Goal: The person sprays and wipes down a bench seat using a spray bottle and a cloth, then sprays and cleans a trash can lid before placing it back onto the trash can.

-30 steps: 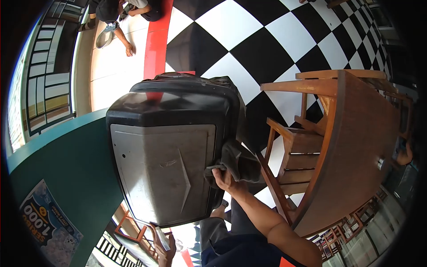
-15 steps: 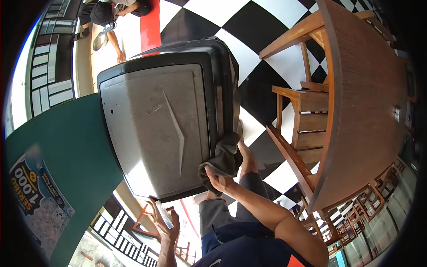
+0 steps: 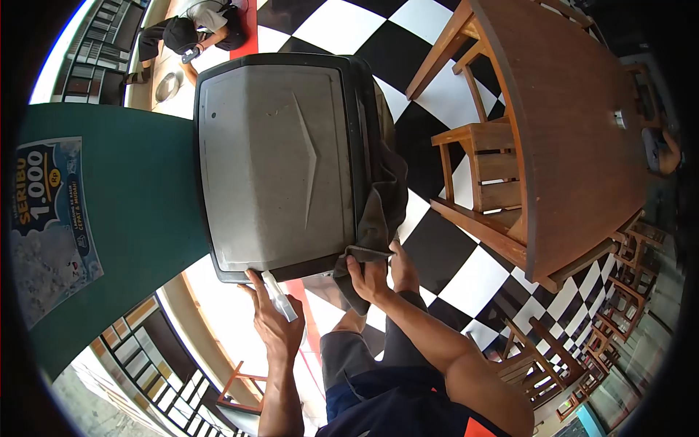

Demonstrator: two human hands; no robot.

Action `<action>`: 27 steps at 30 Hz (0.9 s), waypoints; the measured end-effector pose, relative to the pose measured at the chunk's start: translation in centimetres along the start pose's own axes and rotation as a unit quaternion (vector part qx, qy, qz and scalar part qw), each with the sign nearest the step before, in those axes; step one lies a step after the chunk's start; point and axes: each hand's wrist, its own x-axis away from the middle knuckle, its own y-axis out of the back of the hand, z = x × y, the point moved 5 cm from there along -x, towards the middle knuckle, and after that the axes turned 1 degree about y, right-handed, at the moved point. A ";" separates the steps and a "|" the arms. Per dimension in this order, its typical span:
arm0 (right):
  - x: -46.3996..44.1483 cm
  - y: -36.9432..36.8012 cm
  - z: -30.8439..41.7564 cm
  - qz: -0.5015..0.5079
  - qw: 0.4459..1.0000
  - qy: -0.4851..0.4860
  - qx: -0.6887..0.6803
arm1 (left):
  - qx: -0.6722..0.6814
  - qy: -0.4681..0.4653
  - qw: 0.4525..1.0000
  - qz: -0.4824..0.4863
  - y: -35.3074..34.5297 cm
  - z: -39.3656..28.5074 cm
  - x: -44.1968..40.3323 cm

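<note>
A large case with a grey panel [image 3: 269, 167] and a black rim fills the middle of the view. My right hand [image 3: 370, 279] grips a dark grey cloth [image 3: 382, 211], which drapes along the case's right side near the lower right corner. At the lower edge, my left hand [image 3: 277, 317] is closed around a small whitish, partly clear object [image 3: 279, 297]. One left fingertip reaches up to the black rim. The far side of the case and what lies under the cloth are hidden.
A green surface with a printed poster [image 3: 54, 218] lies left. At right are a wooden table [image 3: 575, 138] and a slatted chair [image 3: 499, 167] on a checkered floor. Another person [image 3: 207, 29] crouches at upper left beside a round dish [image 3: 169, 87].
The view has shifted and turned, so the case looks more upright. The cloth went down the case's right side to its lower corner, and now hangs more spread out. Both hands keep their hold.
</note>
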 end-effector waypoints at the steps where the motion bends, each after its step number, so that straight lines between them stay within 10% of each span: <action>1: -2.2 0.3 0.4 -0.015 1.000 -0.010 -0.002 | -0.033 -0.042 0.998 -0.012 0.0 0.1 0.0; 3: -11.7 -0.2 -0.1 -0.016 0.994 0.100 0.043 | -0.029 0.015 0.999 0.018 0.2 0.4 0.0; 8: -35.2 -3.0 -9.5 -0.013 0.973 -0.029 -0.230 | -0.032 0.018 0.999 -0.015 -0.5 -0.5 -0.3; 14: -19.7 -1.4 -7.3 -0.009 0.974 0.010 -0.226 | 0.049 0.105 0.993 -0.013 -1.4 -1.7 -0.2; 19: -28.9 -3.2 -6.1 0.080 0.984 0.045 -0.150 | 0.028 0.072 0.995 -0.065 -1.8 -3.0 -1.7; 22: -23.3 -1.1 -9.4 0.095 0.961 -0.138 -0.220 | 0.076 0.086 0.991 -0.063 -2.6 -3.9 -1.6; 27: -20.1 0.4 -6.1 0.065 0.995 0.000 -0.082 | -0.001 0.068 0.996 -0.064 -2.7 -3.9 -1.3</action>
